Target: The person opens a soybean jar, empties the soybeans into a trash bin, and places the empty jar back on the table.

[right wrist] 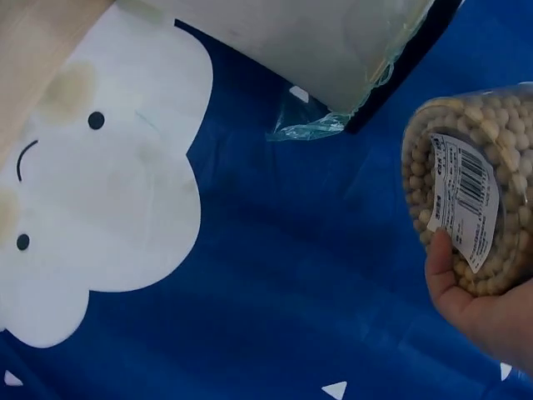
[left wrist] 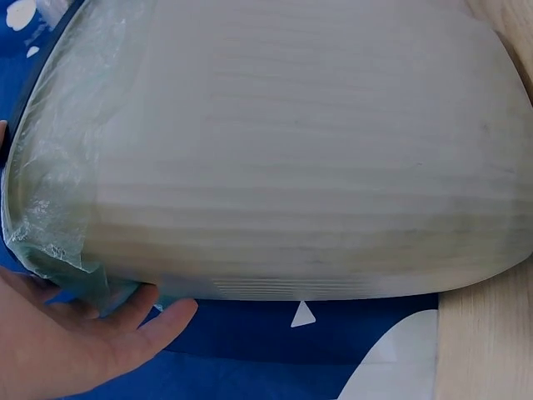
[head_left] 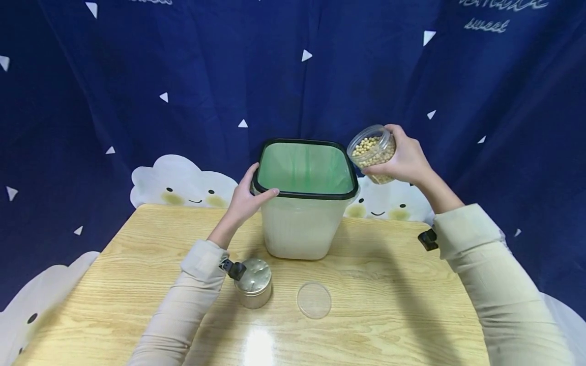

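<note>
A whitish trash bin (head_left: 299, 229) with a black rim and a green plastic liner (head_left: 302, 168) stands upright at the table's back. My left hand (head_left: 244, 200) grips its left rim, thumb over the front edge; in the left wrist view its fingers lie by the liner's overhang. My right hand (head_left: 409, 158) holds a clear jar (head_left: 382, 161) of small pale yellow balls, beside the bin's upper right corner. The jar is lidless and tilted, its mouth toward the bin. On its base, a label with a barcode (right wrist: 466, 196) shows in the right wrist view.
A round tin (head_left: 254, 284) with a silvery top stands on the wooden table (head_left: 366, 305), close under the left wrist. Right of it lies a clear round lid (head_left: 314, 300). Behind the table hangs a blue curtain (head_left: 206, 76) with white triangles and clouds.
</note>
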The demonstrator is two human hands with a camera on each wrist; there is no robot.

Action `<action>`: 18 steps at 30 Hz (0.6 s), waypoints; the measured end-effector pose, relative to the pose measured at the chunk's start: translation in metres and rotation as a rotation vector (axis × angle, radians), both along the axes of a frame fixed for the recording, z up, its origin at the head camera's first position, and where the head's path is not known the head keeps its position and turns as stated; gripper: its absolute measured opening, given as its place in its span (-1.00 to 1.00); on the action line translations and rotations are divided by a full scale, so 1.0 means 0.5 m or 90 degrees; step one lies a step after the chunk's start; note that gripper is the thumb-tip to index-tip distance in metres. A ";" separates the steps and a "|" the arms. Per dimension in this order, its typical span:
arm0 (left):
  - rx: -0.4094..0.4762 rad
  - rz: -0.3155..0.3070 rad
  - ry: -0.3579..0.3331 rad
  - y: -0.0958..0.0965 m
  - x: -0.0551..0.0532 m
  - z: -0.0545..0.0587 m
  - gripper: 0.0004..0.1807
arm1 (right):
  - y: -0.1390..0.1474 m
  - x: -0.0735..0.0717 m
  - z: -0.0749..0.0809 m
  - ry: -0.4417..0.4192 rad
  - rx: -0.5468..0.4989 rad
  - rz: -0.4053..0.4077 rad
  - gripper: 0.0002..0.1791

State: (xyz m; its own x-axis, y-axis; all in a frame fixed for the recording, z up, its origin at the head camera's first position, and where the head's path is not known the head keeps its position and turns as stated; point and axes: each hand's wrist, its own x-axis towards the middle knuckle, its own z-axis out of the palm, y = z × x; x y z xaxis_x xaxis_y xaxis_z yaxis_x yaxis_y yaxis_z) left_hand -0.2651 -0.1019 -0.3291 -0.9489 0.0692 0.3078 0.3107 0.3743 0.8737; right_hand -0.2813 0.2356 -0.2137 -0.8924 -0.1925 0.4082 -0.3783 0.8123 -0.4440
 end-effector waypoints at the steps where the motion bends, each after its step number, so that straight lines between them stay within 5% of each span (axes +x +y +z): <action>1: 0.001 0.001 0.000 0.000 0.000 -0.001 -0.08 | -0.003 -0.005 0.001 0.005 0.014 0.005 0.06; 18: 0.016 0.011 0.009 -0.001 -0.003 -0.004 -0.08 | -0.067 -0.040 0.044 0.058 0.229 0.066 -0.03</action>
State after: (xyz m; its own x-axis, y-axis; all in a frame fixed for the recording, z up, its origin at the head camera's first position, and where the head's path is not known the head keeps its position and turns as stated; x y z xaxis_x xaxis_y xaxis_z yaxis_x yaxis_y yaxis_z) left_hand -0.2669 -0.1023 -0.3312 -0.9456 0.0451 0.3223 0.3165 0.3578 0.8785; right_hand -0.3016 0.2023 -0.1917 -0.8237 -0.4248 0.3755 -0.4912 0.8655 -0.0984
